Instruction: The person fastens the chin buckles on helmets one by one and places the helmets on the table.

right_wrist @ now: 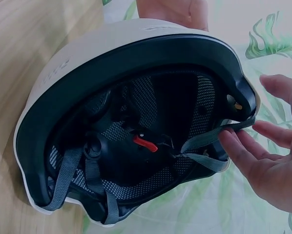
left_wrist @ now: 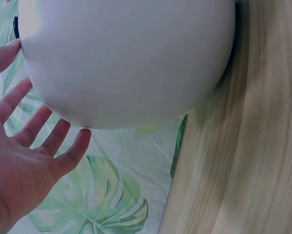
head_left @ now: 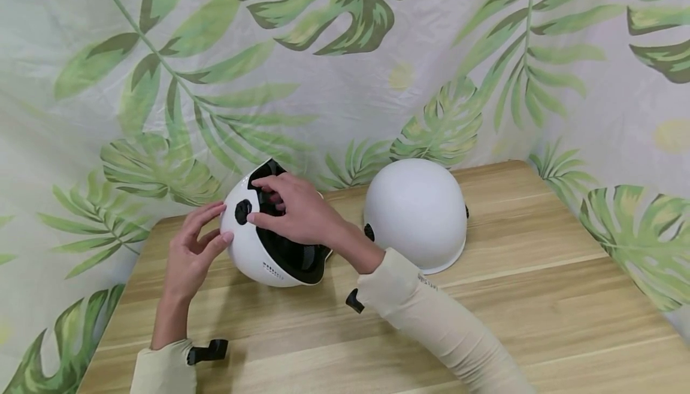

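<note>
Left hand spread, its fingertips touch the side of a tilted white helmet near the table's far left corner. The right hand reaches over the helmet's open side, thumb beside a black knob, fingers at a strap; whether they pinch it cannot be told. For steady work, the left should probably brace the helmet against rolling while the right keeps the strap untwisted.

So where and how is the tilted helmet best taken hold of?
Probably by the rim of the tilted helmet, from the person's right: its opening faces that way, offering an edge to hook, while the outer shell is smooth and round.
</note>
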`<state>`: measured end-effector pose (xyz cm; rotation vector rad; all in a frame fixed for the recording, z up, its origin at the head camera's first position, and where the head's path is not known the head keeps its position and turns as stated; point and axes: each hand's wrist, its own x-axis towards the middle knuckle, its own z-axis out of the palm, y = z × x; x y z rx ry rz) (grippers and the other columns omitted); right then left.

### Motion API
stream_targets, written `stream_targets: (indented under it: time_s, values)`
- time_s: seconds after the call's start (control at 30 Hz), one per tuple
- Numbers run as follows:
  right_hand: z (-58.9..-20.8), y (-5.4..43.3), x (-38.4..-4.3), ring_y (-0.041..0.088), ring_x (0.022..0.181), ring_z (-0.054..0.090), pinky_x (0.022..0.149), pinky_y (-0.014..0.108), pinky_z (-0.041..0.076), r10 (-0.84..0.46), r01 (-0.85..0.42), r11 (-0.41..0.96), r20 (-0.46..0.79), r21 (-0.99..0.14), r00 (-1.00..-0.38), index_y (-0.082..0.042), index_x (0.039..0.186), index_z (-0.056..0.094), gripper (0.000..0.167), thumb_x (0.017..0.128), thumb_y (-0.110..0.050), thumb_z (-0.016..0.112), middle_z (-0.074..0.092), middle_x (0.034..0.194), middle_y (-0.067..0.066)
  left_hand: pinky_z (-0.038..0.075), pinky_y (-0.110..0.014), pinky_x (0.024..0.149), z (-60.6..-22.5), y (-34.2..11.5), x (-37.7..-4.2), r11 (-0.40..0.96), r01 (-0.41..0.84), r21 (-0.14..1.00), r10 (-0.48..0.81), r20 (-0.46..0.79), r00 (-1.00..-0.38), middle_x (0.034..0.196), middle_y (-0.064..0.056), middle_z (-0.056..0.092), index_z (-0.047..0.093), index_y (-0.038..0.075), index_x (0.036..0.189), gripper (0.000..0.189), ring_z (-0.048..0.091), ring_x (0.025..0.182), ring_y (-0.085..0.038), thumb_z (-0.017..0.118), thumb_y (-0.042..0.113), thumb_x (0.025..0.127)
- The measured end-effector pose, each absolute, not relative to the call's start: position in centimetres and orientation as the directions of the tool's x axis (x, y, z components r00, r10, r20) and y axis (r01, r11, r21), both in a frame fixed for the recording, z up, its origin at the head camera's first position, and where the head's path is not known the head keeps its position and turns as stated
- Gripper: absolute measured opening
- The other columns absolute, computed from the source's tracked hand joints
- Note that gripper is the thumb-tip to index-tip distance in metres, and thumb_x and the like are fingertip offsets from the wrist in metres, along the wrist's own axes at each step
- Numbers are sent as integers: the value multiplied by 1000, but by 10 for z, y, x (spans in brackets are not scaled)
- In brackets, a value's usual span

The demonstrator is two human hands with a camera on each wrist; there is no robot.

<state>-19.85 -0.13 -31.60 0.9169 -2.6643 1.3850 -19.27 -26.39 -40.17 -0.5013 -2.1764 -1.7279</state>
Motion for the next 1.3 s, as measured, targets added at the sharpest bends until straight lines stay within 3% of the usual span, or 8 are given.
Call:
stream_targets:
  time_s: [0.2, 0.43, 0.9, 1.3]
  values:
    - [-315, -5, -198, 12, 114, 69, 95, 16, 56, -504, -497, 476, 238, -726, -830, -15, 153, 54, 58, 102, -36, 71, 64, 138, 5, 53, -12, 97, -402, -263, -192, 245, 466, 850, 77, 462, -883, 147, -4, 58, 63, -8, 140, 48, 53, 135, -14, 67, -15, 93]
    - [-318, -9, -199, 1, 94, 65, 81, 14, 49, -498, -498, 529, 224, -687, -838, -18, 153, 55, 56, 102, -38, 70, 74, 116, -4, 52, -11, 97, -401, -263, -190, 291, 453, 843, 75, 452, -889, 147, 2, 58, 63, -6, 141, 48, 53, 134, -14, 67, -12, 94]
    - [-316, -12, -199, 0, 92, 70, 78, 13, 52, -477, -464, 531, 203, -709, -855, -18, 152, 55, 57, 100, -34, 73, 75, 125, 1, 51, -11, 99, -399, -261, -191, 289, 451, 844, 89, 446, -891, 147, 2, 57, 62, -5, 143, 49, 52, 136, -15, 68, -11, 95]
    - [-319, -12, -196, 6, 94, 74, 79, 15, 56, -425, -410, 471, 206, -781, -881, -19, 149, 58, 52, 100, -29, 74, 73, 128, 5, 49, -13, 104, -401, -261, -192, 238, 447, 862, 105, 435, -894, 151, -7, 54, 60, -6, 144, 48, 51, 140, -13, 66, -10, 97]
